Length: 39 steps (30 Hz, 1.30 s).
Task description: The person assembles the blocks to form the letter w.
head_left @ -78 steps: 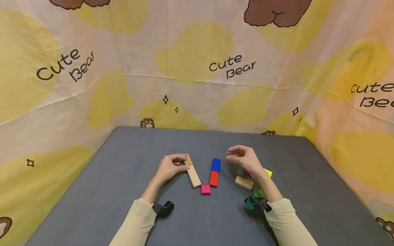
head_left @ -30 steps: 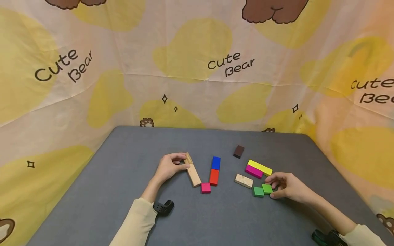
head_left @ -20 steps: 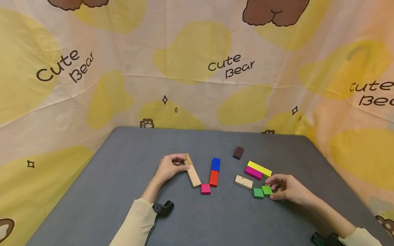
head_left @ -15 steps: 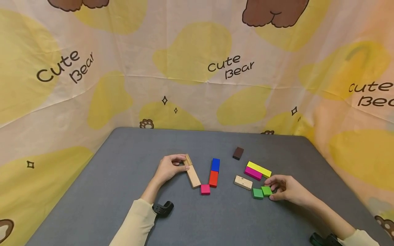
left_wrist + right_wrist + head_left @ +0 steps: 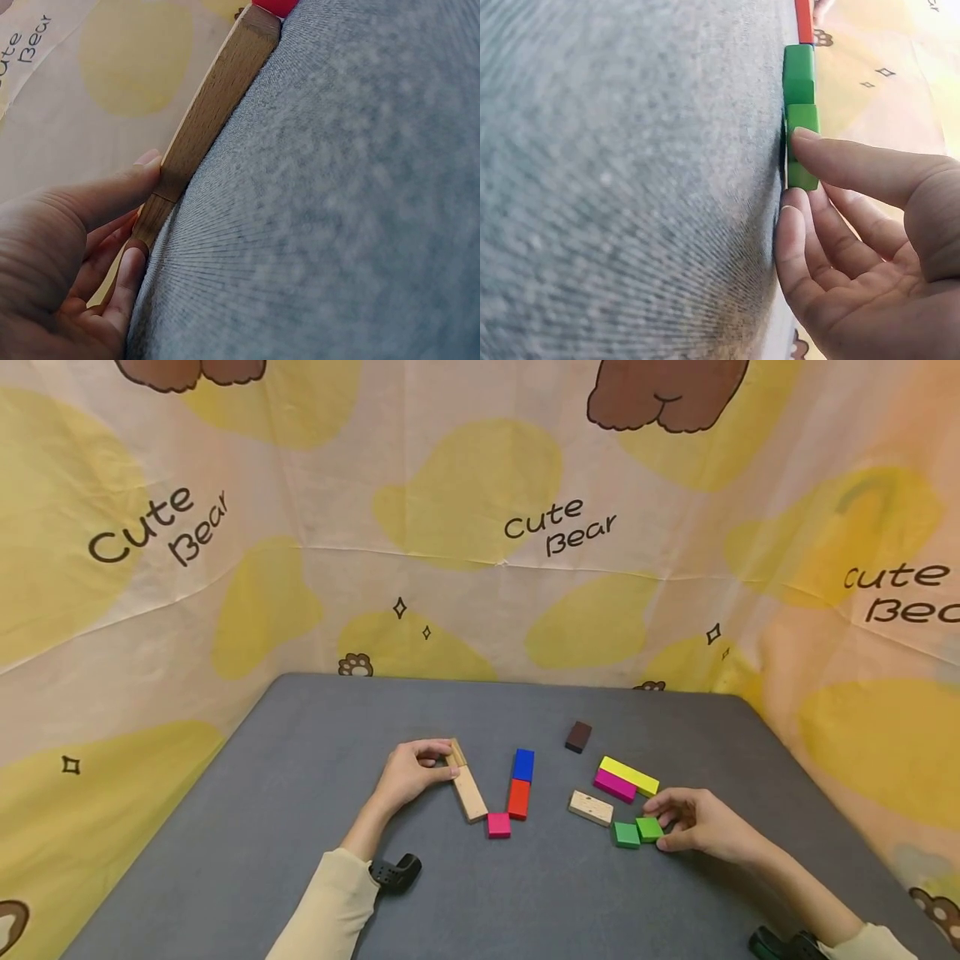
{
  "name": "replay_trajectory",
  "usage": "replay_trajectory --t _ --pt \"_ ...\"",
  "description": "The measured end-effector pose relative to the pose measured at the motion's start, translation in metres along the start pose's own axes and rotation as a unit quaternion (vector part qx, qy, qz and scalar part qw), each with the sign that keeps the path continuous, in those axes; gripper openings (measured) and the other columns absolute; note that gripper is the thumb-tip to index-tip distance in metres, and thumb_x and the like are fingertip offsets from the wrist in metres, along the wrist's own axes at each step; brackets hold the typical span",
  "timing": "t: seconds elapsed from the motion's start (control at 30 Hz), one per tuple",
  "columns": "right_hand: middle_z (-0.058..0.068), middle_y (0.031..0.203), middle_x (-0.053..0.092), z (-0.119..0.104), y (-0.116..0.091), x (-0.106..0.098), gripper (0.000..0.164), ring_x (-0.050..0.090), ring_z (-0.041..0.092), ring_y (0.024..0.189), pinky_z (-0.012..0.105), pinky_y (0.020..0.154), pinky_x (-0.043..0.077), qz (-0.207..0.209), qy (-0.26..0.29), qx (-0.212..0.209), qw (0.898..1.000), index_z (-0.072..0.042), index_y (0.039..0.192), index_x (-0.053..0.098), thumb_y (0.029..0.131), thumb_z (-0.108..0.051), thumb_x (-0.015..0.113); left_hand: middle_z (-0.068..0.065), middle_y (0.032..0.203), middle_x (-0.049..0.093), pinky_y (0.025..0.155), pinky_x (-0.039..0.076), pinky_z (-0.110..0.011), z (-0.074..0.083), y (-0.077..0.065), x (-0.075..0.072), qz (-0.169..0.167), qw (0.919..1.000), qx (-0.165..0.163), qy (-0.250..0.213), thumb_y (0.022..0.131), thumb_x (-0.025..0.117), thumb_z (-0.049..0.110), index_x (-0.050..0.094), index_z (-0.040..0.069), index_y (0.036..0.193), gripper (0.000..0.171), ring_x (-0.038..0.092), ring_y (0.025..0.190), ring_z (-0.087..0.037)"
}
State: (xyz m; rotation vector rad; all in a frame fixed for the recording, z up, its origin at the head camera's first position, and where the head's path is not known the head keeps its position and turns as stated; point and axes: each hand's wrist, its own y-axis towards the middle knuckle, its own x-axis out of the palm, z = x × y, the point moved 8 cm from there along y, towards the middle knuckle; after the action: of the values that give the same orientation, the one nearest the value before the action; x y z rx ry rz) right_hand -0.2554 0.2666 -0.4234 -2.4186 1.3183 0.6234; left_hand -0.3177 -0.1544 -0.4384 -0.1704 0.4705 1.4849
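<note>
My left hand [image 5: 408, 771] pinches the far end of two plain wooden blocks lying end to end in a slanted line. The thumb is near their joint; the shorter wooden block [image 5: 152, 217] is partly behind the fingers, the longer wooden block [image 5: 469, 793] runs toward me. By its near end lies a pink block [image 5: 498, 825], beside the red block [image 5: 518, 799], with a blue block [image 5: 523, 765] beyond. At the right, my right hand [image 5: 701, 822] pinches a light green block [image 5: 648, 828] between thumb and fingers on the table. It touches a darker green block [image 5: 799, 75].
Between the hands lie a speckled wooden block [image 5: 590, 807], a magenta block [image 5: 615, 785] against a yellow block [image 5: 628, 774], and a dark brown block [image 5: 578, 737]. The grey table [image 5: 337, 718] ends at a printed cloth [image 5: 450, 502] behind.
Since the earliest frame, my right hand has moved right and nearer to me, onto the light green block, uncovering the brown, yellow and magenta blocks. My left hand keeps its place.
</note>
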Motion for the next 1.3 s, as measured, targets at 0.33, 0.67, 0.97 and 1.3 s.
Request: replay_trajectory --t 0.33,0.67,0.97,1.3 --pt "0.013 0.109 0.066 -0.009 -0.006 -0.018 0.047 0.063 0.025 0.092 0.031 0.074 0.057 0.064 -0.033 0.013 0.997 0.002 0.119 0.063 0.079 -0.011 0.084 0.004 0.119 0.067 0.092 0.049 -0.035 -0.004 0.000 0.001 0.001 0.9999 -0.014 0.002 0.075 0.088 0.019 0.076 0.011 0.106 0.034 0.060 0.111 -0.013" --pt "0.012 0.111 0.065 -0.046 0.005 -0.003 0.043 0.062 0.032 0.095 0.032 0.076 0.056 0.105 -0.019 -0.010 0.994 -0.001 0.117 0.065 0.080 -0.014 0.084 0.003 0.121 0.067 0.093 0.049 -0.037 -0.002 0.001 0.002 -0.008 0.9999 -0.011 -0.002 0.076 0.088 0.018 0.075 0.011 0.107 0.035 0.059 0.113 -0.014" --pt "0.012 0.111 0.065 -0.073 0.039 0.027 0.037 0.063 0.033 0.087 0.034 0.070 0.057 0.106 0.009 -0.045 0.993 -0.007 0.113 0.068 0.079 -0.007 0.083 0.003 0.121 0.067 0.093 0.049 -0.037 -0.003 0.002 -0.001 0.000 0.9999 -0.013 0.001 0.075 0.088 0.016 0.075 0.010 0.107 0.034 0.059 0.112 -0.014" --pt "0.011 0.110 0.066 -0.069 0.097 0.031 0.040 0.061 0.034 0.099 0.036 0.081 0.054 0.135 -0.015 -0.036 0.990 0.000 0.115 0.067 0.079 -0.004 0.083 0.003 0.121 0.067 0.093 0.049 -0.037 -0.004 0.003 0.001 -0.003 0.9999 -0.012 0.000 0.075 0.088 0.019 0.076 0.011 0.106 0.034 0.059 0.112 -0.014"
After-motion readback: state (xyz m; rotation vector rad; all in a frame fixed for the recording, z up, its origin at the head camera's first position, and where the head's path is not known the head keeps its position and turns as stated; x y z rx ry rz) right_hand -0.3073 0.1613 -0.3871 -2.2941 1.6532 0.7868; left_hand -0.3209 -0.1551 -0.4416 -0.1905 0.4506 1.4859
